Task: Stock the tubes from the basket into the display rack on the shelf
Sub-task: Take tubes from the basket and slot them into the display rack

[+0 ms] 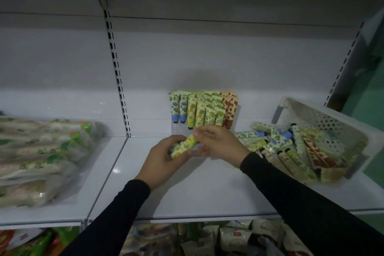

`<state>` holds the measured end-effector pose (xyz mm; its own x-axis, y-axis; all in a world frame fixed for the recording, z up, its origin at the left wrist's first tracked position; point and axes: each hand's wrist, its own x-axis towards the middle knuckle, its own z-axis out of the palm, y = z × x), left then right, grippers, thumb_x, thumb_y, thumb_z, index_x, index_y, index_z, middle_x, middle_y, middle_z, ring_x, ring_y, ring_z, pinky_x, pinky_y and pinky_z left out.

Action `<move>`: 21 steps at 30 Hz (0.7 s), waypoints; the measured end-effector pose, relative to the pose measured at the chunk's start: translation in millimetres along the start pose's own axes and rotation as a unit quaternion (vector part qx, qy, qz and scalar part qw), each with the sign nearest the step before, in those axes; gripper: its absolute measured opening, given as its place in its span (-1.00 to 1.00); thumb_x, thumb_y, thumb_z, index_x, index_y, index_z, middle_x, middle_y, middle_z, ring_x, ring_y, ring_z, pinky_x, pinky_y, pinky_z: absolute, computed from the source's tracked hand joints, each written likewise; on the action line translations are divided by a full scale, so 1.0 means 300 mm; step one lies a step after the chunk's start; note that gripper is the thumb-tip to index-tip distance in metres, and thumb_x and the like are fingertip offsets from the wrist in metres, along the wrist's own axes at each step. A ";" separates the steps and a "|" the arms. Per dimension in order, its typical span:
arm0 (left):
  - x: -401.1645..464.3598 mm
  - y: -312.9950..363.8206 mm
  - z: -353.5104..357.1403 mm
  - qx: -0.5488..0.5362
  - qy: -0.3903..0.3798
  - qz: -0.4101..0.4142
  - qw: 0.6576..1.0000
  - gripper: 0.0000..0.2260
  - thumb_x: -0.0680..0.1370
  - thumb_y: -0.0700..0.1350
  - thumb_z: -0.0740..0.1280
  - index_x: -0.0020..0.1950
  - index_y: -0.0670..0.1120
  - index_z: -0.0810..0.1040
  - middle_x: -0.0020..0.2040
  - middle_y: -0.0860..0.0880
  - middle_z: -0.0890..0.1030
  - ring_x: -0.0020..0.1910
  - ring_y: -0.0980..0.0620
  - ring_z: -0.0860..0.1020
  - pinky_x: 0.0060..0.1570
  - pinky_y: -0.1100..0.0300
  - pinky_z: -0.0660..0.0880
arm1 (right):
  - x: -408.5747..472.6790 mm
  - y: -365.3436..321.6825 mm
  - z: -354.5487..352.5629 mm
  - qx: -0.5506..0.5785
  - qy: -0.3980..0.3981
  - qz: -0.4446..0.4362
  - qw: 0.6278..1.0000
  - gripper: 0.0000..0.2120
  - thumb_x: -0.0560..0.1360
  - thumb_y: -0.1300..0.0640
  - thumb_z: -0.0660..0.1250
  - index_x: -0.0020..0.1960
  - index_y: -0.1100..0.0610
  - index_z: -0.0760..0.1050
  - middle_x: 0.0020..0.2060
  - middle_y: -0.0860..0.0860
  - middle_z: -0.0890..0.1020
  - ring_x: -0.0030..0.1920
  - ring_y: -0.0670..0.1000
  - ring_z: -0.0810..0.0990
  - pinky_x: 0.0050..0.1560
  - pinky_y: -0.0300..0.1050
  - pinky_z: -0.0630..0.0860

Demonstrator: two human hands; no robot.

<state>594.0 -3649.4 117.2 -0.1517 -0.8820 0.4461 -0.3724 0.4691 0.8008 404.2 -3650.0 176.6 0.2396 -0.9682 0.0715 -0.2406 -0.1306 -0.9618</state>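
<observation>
Hands meet just in front of the clear display rack (207, 129), which stands at the back of the white shelf (187, 193) against the rear panel. The left hand (164, 160) curls its fingers round a yellow-green patterned tube (185, 145), and a second tube seems to lie underneath in the same palm, though that part is blurred. The right hand (216, 143) pinches the upper end of the same tube between thumb and fingertips, so both hands are clamped on it, and it lies tilted with its upper end toward the rack.

In the rack, tubes stand cap-down in rows: blue-flowered ones (178, 108) at its left side, yellow and green ones in its middle, and red-patterned ones (230, 108) at its right side.

To the right of the rack a white perforated basket (324, 118) lies tipped on its side, its open mouth facing the rack. Loose tubes (291, 147) of mixed patterns spill from it onto the shelf, the nearest of them lying close to the rack's right edge.

Well to the left of the rack, on the neighbouring shelf bay, lies a heap of clear-wrapped packets (41, 158). Below the rack's shelf, more bagged goods (228, 239) are visible.
</observation>
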 end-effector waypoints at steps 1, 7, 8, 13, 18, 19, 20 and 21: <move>0.000 0.008 0.005 -0.006 -0.008 -0.004 1.000 -0.77 0.46 0.06 0.48 0.07 0.24 0.55 -0.12 0.29 0.58 -0.30 0.25 0.50 -0.30 0.27 0.47 | -0.004 0.003 -0.002 0.041 -0.012 0.008 0.999 -0.80 0.54 0.08 0.37 0.12 0.14 0.54 -0.08 0.05 0.69 -0.25 -0.02 0.70 -0.24 -0.26 0.60; -0.001 0.028 0.003 -0.078 -0.022 -0.058 0.995 -0.68 0.44 -0.12 0.52 0.14 0.12 0.57 -0.02 0.01 0.58 -0.40 0.05 0.50 -0.43 0.12 0.53 | -0.012 0.038 -0.054 0.154 0.015 0.074 0.985 -0.84 0.55 0.19 0.35 0.06 0.26 0.51 -0.07 0.19 0.66 -0.17 0.06 0.68 -0.04 -0.11 0.65; 0.000 0.032 0.002 -0.093 -0.023 -0.062 0.993 -0.68 0.45 -0.17 0.51 0.14 0.08 0.57 -0.02 -0.05 0.58 -0.43 0.00 0.49 -0.45 0.11 0.51 | -0.012 0.046 -0.063 0.168 0.017 0.085 0.982 -0.87 0.56 0.20 0.34 0.04 0.25 0.50 -0.05 0.19 0.65 -0.14 0.08 0.68 -0.02 -0.11 0.65; 0.008 0.046 0.006 -0.154 -0.049 -0.060 0.985 -0.74 0.46 -0.27 0.49 0.09 -0.05 0.59 -0.32 0.04 0.54 -0.52 0.00 0.44 -0.51 0.19 0.41 | -0.025 0.078 -0.101 0.094 -0.046 0.083 0.991 -0.83 0.51 0.12 0.41 0.03 0.18 0.52 -0.11 0.13 0.63 -0.18 0.02 0.64 -0.08 -0.18 0.59; 0.021 0.037 -0.008 -0.168 -0.099 -0.069 0.978 -0.75 0.45 -0.25 0.50 0.04 0.00 0.60 -0.40 -0.06 0.50 -0.49 -0.04 0.40 -0.50 0.17 0.41 | -0.027 0.084 -0.114 -0.154 -0.102 0.024 0.982 -0.76 0.41 -0.01 0.50 0.01 0.04 0.58 -0.14 -0.02 0.67 -0.18 -0.08 0.62 -0.02 -0.07 0.59; 0.020 0.034 -0.010 -0.168 -0.107 -0.069 0.978 -0.75 0.45 -0.26 0.50 0.04 0.02 0.60 -0.40 -0.07 0.51 -0.48 -0.04 0.40 -0.49 0.17 0.41 | -0.026 0.079 -0.111 -0.174 -0.111 0.009 0.978 -0.78 0.41 -0.01 0.51 0.02 0.00 0.60 -0.12 -0.05 0.67 -0.18 -0.10 0.62 -0.04 -0.09 0.60; 0.019 0.030 -0.010 -0.166 -0.112 -0.067 0.978 -0.74 0.45 -0.26 0.50 0.04 0.03 0.59 -0.40 -0.06 0.52 -0.47 -0.04 0.39 -0.49 0.16 0.40 | -0.024 0.074 -0.106 -0.190 -0.124 -0.007 0.974 -0.81 0.42 0.01 0.50 0.02 -0.06 0.60 -0.09 -0.10 0.67 -0.16 -0.14 0.62 -0.06 -0.14 0.60; 0.019 0.027 -0.010 -0.162 -0.114 -0.065 0.978 -0.73 0.45 -0.26 0.50 0.04 0.04 0.60 -0.40 -0.04 0.53 -0.48 -0.04 0.39 -0.50 0.17 0.40 | -0.021 0.067 -0.100 -0.211 -0.135 -0.029 0.968 -0.81 0.44 0.03 0.49 0.04 -0.10 0.60 -0.07 -0.14 0.67 -0.12 -0.19 0.62 -0.06 -0.22 0.59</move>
<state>592.9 -3650.5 127.3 -0.3355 -0.9053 0.2603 -0.0978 0.3083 0.9462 369.7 -3653.0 164.6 0.4877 -0.8730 -0.0039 -0.5688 -0.3144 -0.7600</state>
